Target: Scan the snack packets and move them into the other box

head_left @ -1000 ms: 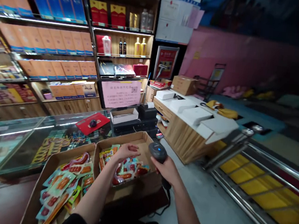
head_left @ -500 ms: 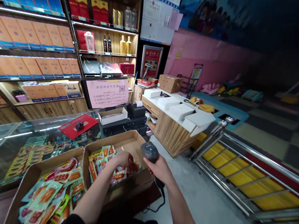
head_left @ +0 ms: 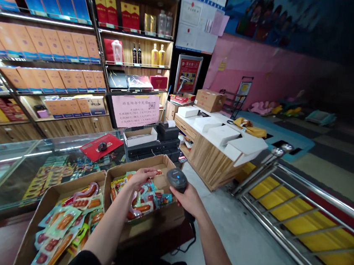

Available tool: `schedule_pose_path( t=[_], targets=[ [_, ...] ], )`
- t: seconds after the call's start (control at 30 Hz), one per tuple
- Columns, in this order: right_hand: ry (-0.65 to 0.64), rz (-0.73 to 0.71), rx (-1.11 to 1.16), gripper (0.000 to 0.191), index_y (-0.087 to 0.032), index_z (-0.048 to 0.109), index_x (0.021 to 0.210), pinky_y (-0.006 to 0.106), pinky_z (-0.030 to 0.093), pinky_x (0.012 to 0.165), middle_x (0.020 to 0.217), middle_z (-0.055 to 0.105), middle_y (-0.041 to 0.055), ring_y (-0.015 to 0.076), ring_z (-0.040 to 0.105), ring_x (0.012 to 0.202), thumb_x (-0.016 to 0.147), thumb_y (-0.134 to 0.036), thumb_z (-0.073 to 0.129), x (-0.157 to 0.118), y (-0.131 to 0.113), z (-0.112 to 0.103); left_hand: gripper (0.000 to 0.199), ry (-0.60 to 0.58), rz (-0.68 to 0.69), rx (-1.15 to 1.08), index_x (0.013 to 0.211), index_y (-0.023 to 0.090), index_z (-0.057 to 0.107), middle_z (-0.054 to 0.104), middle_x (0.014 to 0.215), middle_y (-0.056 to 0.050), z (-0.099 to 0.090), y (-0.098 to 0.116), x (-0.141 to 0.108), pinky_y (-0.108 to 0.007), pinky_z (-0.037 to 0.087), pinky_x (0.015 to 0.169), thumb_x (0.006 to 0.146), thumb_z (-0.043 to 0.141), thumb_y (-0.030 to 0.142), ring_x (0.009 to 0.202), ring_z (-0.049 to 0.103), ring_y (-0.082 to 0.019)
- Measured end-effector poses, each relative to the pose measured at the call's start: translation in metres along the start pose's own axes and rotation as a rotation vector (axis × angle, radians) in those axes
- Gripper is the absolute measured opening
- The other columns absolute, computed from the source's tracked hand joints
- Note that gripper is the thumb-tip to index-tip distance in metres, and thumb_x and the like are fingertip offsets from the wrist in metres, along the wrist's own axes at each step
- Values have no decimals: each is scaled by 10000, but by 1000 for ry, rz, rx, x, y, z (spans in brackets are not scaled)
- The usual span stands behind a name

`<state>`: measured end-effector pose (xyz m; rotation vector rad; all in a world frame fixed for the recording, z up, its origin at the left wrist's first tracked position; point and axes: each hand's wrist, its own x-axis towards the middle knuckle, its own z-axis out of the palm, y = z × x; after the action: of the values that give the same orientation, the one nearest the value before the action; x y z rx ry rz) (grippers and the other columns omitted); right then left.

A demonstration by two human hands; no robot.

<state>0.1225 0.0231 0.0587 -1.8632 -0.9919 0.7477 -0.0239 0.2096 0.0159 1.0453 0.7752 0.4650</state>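
My right hand (head_left: 189, 199) is wrapped round the handle of a dark barcode scanner (head_left: 177, 179) with a small blue light, its cable hanging down. Over the right cardboard box (head_left: 112, 172) is my left hand (head_left: 142, 177), fingers bent toward the scanner; a small reddish bit shows at its fingertips, too small to name. Packaged sausages (head_left: 143, 208) lie in that box below the hand. A left cardboard box (head_left: 34, 214) beside it holds more sausage packs (head_left: 64, 222).
A glass counter (head_left: 32, 151) carries a red folder (head_left: 101, 146). Beyond the boxes stand a black printer (head_left: 168, 131) and a pink sign (head_left: 135, 110). A metal railing (head_left: 295, 212) runs along the right, past a white-topped desk (head_left: 215, 132).
My left hand has risen from among the packs in the right box, uncovering more of them. The scene has shifted rightward in view; my right hand still holds the scanner.
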Motion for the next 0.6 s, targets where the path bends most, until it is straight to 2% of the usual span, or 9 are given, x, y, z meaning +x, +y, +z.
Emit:
schedule_pose_path(
  t=[0.1,0.17,0.27,0.33,0.4,0.47,0.6],
  targets=[
    [-1,-30,-23,271,-206,633,823,246,439,453,527,623,-23,157,599,443,803,-471,687,2,0,1,393,-51,-3,-142,921,132,779,775,918,-102,1,1,-1,-210,542,679,561,937,130,735,695,-135],
    [-9,-38,-24,272,-203,638,840,247,443,450,527,616,-26,158,597,442,811,-472,676,2,1,2,415,-21,23,-146,892,131,774,756,804,-67,-1,-1,1,-192,515,616,521,959,153,654,661,-113],
    [-30,-24,-2,274,-203,637,859,251,451,442,528,611,-29,158,590,433,818,-472,668,1,1,2,397,80,87,-32,836,117,764,656,609,7,-8,-6,8,-162,377,467,571,947,348,498,522,-60],
    [-32,-21,-2,266,-206,632,855,252,456,445,528,612,-30,157,591,432,819,-466,670,0,2,3,429,159,111,64,814,114,761,641,598,12,-10,-9,11,-164,334,449,616,905,465,492,495,-58],
    [-29,-26,-11,257,-210,625,841,253,459,445,521,609,-32,159,594,431,821,-463,670,-2,3,4,434,223,113,115,788,119,753,664,628,-3,-11,-10,13,-170,356,467,633,883,503,529,535,-77],
    [-31,-39,-14,256,-214,620,831,258,462,440,514,604,-30,166,599,433,822,-465,670,-3,5,6,409,239,117,86,776,126,738,690,661,-21,-8,-10,13,-186,417,506,637,887,480,583,598,-110],
    [-37,-68,7,250,-214,635,862,268,469,433,540,624,-18,178,613,445,813,-454,685,-4,6,8,368,226,113,-101,812,140,689,733,757,-44,-2,-8,13,-259,545,627,588,932,302,663,680,-157]
  ],
)
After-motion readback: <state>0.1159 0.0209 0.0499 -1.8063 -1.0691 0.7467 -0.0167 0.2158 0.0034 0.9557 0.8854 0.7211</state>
